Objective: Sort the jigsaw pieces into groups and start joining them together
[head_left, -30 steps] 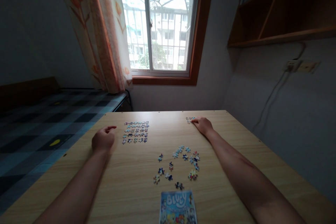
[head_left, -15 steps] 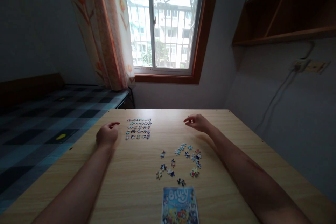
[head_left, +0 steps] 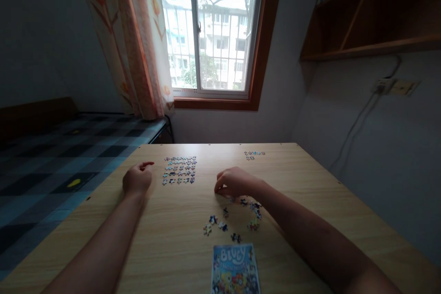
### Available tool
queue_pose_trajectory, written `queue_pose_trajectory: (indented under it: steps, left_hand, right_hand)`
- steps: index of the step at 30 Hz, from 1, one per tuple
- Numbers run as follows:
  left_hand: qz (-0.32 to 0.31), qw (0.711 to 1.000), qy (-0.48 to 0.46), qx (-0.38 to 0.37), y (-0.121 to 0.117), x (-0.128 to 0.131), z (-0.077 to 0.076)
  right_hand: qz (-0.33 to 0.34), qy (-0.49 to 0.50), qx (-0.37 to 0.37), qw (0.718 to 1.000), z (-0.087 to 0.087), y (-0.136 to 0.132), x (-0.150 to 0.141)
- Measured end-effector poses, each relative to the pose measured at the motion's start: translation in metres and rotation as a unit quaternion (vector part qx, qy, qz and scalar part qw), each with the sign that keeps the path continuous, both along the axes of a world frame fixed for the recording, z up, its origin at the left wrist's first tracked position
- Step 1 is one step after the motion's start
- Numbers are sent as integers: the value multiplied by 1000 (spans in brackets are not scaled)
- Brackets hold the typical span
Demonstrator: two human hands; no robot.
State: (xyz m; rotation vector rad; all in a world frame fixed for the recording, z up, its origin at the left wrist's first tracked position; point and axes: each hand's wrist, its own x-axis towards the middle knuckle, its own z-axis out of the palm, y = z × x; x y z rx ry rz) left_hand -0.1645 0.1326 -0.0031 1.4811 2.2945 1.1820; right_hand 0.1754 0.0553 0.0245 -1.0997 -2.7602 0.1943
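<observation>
My left hand rests on the table, loosely curled with its index finger pointing right; nothing shows in it. Just right of it lies a grid of puzzle pieces in several rows. My right hand is over the upper edge of the loose puzzle pieces, thumb and fingers pinched together low over the tabletop. The piece in this pinch is hidden by the fingers. Part of the loose group is covered by the hand. A smaller set of puzzle pieces lies in two short rows at the far right.
A puzzle picture card marked "Bluey" lies at the near edge of the wooden table. A checkered bed stands on the left. Behind the table are a window and a curtain; a wall shelf hangs at right.
My right hand has come from the far right rows toward me and left, to the loose pieces. A lone piece at their upper left no longer shows. My left hand has stayed put.
</observation>
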Motion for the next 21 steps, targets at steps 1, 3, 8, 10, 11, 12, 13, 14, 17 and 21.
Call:
queue_pose_trajectory:
  steps: [1, 3, 8, 10, 11, 12, 13, 14, 17, 21]
  left_hand:
    - [0, 1000, 1, -1, 0, 0, 0]
    - [1, 1000, 1, -2, 0, -1, 0]
    - [-2, 1000, 3, -16, -2, 0, 5]
    - [-3, 1000, 2, -18, -2, 1, 6]
    - [-3, 1000, 2, -19, -2, 1, 6]
    - [-3, 1000, 0, -19, -2, 1, 7]
    - [-2, 1000, 0, -20, -2, 1, 6]
    - [-2, 1000, -1, -20, -2, 0, 6]
    - [-1, 1000, -1, -21, -1, 0, 5]
    - [5, 1000, 6, -24, 1, -1, 4]
  right_hand:
    - [-25, -3, 7, 1000, 0, 6, 9]
    - [-78, -8, 14, 997, -1, 17, 30]
    - [-211, -25, 0, 977, -3, 38, 94]
    - [-252, -26, -11, 967, -5, 42, 117]
    - [-270, -26, -17, 963, -5, 42, 127]
    - [-285, -25, -21, 958, -6, 43, 136]
    - [-301, -24, -24, 953, -8, 43, 143]
    - [-316, -22, -24, 948, -9, 44, 150]
    - [-354, -15, -12, 935, -14, 46, 161]
    - [-384, -12, 17, 923, -21, 50, 163]
